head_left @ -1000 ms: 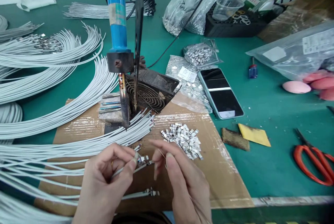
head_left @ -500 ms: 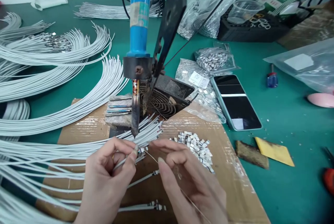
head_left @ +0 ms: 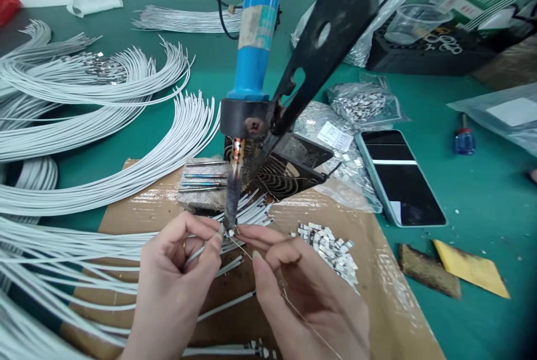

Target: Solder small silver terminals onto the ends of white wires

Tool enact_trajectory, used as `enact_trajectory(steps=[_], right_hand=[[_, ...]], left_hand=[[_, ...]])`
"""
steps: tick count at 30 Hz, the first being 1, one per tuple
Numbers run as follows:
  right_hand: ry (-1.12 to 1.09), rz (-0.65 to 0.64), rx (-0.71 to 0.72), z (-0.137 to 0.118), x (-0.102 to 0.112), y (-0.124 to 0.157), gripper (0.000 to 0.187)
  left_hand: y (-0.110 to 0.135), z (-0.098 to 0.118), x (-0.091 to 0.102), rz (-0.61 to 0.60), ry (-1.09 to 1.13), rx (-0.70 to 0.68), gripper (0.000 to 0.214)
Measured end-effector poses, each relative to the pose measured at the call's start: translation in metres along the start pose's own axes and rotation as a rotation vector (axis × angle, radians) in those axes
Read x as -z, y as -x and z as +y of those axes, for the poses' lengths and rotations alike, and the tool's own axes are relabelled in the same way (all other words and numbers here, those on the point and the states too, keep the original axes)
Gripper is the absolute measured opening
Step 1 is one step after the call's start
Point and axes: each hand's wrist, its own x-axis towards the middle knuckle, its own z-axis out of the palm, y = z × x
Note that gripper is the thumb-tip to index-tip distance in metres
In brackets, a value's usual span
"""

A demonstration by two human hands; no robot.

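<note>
My left hand pinches a white cable close to its end, thumb against forefinger. A small white-and-metal connector sits at that end, just past the fingertips. My right hand holds a thin solder wire between thumb and fingers, its far end at the connector. The right fingertips reach the connector's side; whether they grip it I cannot tell. Above, a blue soldering iron on a black bracket points down, its dark tip at or just above the connector.
Bundles of white cables spread over the left side. A pile of small connectors lies on the cardboard. Behind are a fan and a block with metal rods. To the right are a phone and sponge pieces.
The view has shifted, so most of the table appears farther right. The iron looks more tilted, and the connector and solder wire end are now right at its tip. Both hands keep their grips.
</note>
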Motion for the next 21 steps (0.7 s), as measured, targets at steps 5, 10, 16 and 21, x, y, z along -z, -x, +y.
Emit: enact_trajectory(steps=[5, 10, 16, 21], right_hand=[[-0.009, 0.02, -0.024, -0.0027, -0.0032, -0.0014, 0.023], [-0.013, 0.009, -0.03, -0.0029, -0.003, -0.0015, 0.023], [-0.065, 0.002, -0.046, -0.0042, -0.0048, 0.0004, 0.022], [-0.051, 0.016, -0.015, -0.0043, -0.0045, -0.0004, 0.023]], left_hand=[[-0.0036, 0.0007, -0.0006, 0.001, 0.027, -0.008, 0.017], [-0.0019, 0.0045, -0.0028, 0.0, 0.058, -0.018, 0.017], [-0.0032, 0.0079, -0.0056, 0.041, 0.079, -0.038, 0.017], [-0.0038, 0.0024, -0.0014, -0.012, 0.049, -0.058, 0.018]])
